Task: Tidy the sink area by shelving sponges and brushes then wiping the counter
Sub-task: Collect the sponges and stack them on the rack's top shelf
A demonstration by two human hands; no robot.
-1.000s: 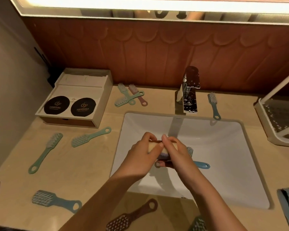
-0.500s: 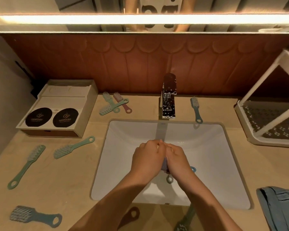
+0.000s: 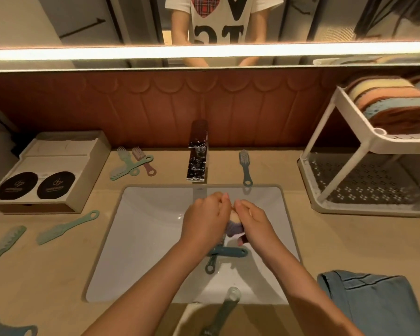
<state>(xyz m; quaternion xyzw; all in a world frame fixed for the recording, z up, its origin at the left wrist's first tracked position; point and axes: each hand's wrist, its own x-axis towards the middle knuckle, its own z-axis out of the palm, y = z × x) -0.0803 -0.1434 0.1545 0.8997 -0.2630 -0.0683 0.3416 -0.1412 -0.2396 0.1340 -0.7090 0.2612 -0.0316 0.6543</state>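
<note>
Both hands meet over the middle of the sink. The left hand and the right hand each curl their fingers round one small sponge, pale on top and bluish below, which is pressed between them above the basin.

The beige worktop has the white sink set in its middle. At the far right corner stands a white two-level rack, with a row of sponges on edge in its upper level. At the far left corner sits a cream box with two dark discs on top. A folded blue cloth lies at the near right edge. The chrome tap stands at the far edge behind the sink.

In the sink under the hands lie a blue brush and a grey brush, crossed. A dark brush lies across the sink's near rim. A teal brush lies just right of the tap. Three crossed brushes lie to its left. Two green brushes lie along the left edge.
</note>
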